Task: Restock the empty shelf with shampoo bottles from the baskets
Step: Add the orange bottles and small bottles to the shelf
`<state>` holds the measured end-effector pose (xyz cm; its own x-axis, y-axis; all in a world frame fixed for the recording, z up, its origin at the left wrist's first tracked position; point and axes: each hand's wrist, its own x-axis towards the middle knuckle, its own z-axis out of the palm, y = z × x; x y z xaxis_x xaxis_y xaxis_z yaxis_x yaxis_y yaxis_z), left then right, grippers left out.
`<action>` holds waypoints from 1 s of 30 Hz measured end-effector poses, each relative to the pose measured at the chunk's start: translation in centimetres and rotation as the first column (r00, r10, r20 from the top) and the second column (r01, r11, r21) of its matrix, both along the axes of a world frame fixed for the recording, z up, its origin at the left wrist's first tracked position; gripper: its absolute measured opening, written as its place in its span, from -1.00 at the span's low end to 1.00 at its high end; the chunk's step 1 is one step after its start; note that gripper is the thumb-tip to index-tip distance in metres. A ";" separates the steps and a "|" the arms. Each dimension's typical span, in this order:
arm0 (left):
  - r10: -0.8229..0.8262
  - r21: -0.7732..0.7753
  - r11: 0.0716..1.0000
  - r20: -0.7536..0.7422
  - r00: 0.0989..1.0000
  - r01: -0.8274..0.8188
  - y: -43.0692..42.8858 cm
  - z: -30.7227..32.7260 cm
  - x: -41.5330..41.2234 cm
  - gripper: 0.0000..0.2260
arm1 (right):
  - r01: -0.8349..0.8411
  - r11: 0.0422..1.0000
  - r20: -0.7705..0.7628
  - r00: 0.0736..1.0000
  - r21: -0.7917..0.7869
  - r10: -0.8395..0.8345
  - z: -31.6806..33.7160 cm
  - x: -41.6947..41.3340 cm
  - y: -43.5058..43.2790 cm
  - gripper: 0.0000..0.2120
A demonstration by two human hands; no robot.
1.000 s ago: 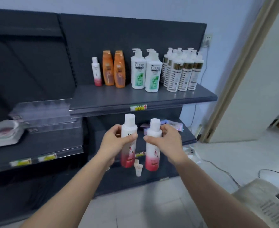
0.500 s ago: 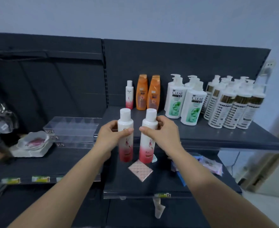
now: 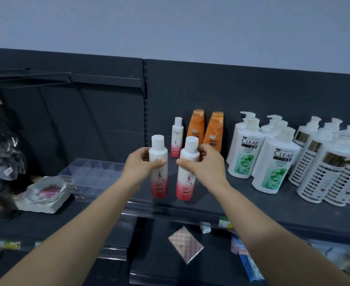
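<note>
Shampoo bottle #1 (image 3: pixel 159 174) was gripped by left hand (image 3: pixel 141 165), shampoo bottle #2 (image 3: pixel 186 178) by right hand (image 3: pixel 204 165), fingers curled round upper bodies. Both were held upright, side by side, frame centre, bases at front edge of shelf (image 3: pixel 252 206); contact w/ shelf couldn't be told. Dove bottle (image 3: pixel 177 139) was stood just behind.

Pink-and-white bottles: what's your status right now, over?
Left hand grips one pink-and-white plastic bottle, right hand grips its twin. Both upright over the front of the dark metal shelf; set down or not, unclear. Small matching bottle stands behind, path open.
</note>
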<state>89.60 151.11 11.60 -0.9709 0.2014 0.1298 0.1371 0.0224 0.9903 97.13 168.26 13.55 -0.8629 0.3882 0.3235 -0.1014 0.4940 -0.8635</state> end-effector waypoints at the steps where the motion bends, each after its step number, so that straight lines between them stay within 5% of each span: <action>1: 0.006 -0.009 1.000 0.006 1.000 -0.006 0.1 -0.2 -1.1 -0.69 | 0.005 1.000 0.003 1.000 0.005 -0.005 -0.2 -0.8 0.1 -0.55; 19: -0.138 -0.069 0.988 0.012 0.990 0.138 3.2 -2.3 -20.0 -0.66 | 0.164 0.986 0.028 0.986 0.010 -0.164 -4.6 -17.1 1.5 -0.46; 30: -0.243 -0.079 0.967 -0.026 0.970 0.241 4.8 -3.4 -24.7 -0.68 | 0.211 0.977 0.020 0.977 0.012 -0.211 -5.9 -20.8 2.5 -0.48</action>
